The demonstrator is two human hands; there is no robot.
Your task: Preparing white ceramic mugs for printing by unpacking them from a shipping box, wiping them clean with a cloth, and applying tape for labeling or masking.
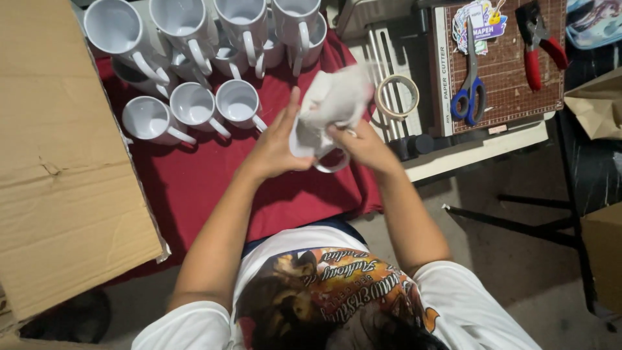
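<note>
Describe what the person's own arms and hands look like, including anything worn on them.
Both arms are bare from the short white sleeves of a printed T-shirt down to the left hand and right hand. No gloves, watch or bracelets show.

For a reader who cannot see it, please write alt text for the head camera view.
A person's left hand holds a white mug while the right hand rubs it with a white cloth above a red tablecloth. More white mugs stand behind; scissors and a tape roll lie at right.
</note>
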